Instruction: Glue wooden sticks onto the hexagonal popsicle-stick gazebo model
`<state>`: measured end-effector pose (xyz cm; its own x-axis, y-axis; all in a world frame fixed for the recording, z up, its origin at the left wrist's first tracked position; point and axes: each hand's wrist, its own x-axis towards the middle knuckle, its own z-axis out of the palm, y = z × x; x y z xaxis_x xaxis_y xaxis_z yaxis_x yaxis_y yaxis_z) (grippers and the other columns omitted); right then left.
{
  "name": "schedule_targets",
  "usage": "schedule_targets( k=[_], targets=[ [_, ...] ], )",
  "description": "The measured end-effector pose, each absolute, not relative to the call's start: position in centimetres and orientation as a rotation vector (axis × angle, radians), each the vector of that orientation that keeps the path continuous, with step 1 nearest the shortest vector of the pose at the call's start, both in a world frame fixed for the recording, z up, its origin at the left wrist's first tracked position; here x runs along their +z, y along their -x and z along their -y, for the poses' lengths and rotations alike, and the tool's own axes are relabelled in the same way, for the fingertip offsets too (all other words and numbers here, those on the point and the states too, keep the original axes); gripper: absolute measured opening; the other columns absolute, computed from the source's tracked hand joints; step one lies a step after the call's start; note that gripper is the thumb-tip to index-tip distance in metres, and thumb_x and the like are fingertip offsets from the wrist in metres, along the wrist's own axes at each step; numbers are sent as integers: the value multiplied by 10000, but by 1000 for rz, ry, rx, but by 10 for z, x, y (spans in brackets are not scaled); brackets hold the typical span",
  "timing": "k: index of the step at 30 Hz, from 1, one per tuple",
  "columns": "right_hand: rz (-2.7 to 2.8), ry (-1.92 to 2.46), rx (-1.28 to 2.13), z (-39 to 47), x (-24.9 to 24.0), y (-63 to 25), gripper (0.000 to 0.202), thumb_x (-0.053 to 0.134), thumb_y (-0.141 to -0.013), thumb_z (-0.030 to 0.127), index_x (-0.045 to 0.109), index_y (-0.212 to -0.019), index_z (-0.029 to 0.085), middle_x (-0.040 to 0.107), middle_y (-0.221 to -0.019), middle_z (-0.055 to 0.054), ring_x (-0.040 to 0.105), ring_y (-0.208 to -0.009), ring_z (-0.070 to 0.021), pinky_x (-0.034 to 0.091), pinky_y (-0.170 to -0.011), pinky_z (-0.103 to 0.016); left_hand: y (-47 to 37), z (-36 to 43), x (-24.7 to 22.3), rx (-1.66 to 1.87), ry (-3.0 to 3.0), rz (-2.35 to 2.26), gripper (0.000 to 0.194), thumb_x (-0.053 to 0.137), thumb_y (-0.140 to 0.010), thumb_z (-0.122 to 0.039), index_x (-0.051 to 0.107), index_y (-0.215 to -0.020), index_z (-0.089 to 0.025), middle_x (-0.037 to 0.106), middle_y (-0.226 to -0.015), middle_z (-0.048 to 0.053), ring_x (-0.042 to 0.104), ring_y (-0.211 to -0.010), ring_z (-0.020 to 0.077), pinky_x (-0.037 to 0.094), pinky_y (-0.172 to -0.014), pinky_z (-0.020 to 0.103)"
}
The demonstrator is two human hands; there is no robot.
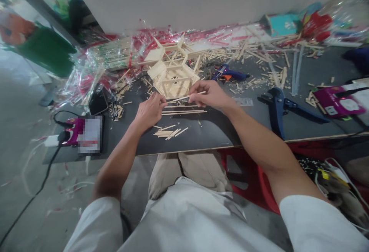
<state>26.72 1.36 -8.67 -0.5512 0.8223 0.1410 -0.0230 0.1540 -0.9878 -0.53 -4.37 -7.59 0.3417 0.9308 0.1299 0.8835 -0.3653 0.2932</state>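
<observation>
A thin wooden stick (178, 99) is held between my two hands, just in front of a wooden stick model (176, 79). My left hand (151, 110) pinches its left end, and my right hand (208, 94) grips it nearer the right end. Below the held stick, several long sticks (184, 112) lie side by side on the dark table. Closer to the table's front edge is a small loose group of short sticks (167, 133). The model has open, many-sided frames with slatted panels.
Behind the model lies a blue glue gun (230, 73). Blue cutters (278, 110) rest to the right, near a purple power strip (340, 100). A phone (90, 135) is at the left front edge. Plastic wrappers (95, 63) and stick scraps (239, 52) line the back.
</observation>
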Motion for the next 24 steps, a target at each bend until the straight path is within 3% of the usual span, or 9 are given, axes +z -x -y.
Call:
schedule_targets(
  k=[3, 8, 11, 15, 20, 24],
  targets=[
    [1660, 699, 1501, -12, -96, -254, 414, 931, -767, 472, 683, -913, 175, 667, -638, 28, 573, -504, -83, 436, -442, -203, 2, 47, -75, 444, -2422, -1580, 125, 491, -1059, -267, 593, -1079, -198, 668, -1114, 100, 642, -939, 233, 445, -727, 333],
    [1618, 688, 1392, -8, -99, -244, 396, 866, -845, 529, 662, -890, 192, 600, -585, 51, 527, -466, -73, 409, -424, -206, 19, 47, -58, 554, -2306, -1474, 189, 570, -1036, -351, 646, -1057, -179, 670, -1040, 74, 619, -863, 189, 454, -760, 306],
    [1601, 723, 1220, -2, -89, -252, 388, 817, -896, 553, 635, -898, 210, 603, -630, 48, 547, -483, -76, 415, -436, -213, 39, 42, -46, 207, -2173, -1238, 225, 652, -979, -399, 688, -920, -185, 672, -865, 24, 611, -769, 164, 438, -719, 279],
    [1725, 751, 965, 6, -74, -262, 354, 765, -949, 550, 634, -912, 223, 601, -643, 42, 553, -498, -90, 432, -474, -239, 52, 38, -44, -37, -2125, -1163, 211, 765, -877, -404, 719, -876, -199, 702, -835, 8, 627, -761, 167, 428, -716, 273],
    [1918, 729, 651, 10, -70, -264, 347, 677, -1015, 539, 641, -885, 219, 604, -658, 25, 518, -535, -99, 439, -559, -270, 50, 40, -51, -97, -2175, -1149, 174, 683, -922, -347, 754, -811, -232, 730, -930, 20, 678, -900, 200, 448, -833, 299],
    [2008, 716, 447, 9, -72, -263, 354, 636, -1041, 532, 635, -881, 216, 608, -683, 18, 471, -527, -96, 421, -559, -273, 46, 49, -50, -113, -2242, -1224, 172, 582, -968, -275, 698, -851, -225, 696, -991, 21, 668, -938, 205, 437, -837, 307]
  ],
)
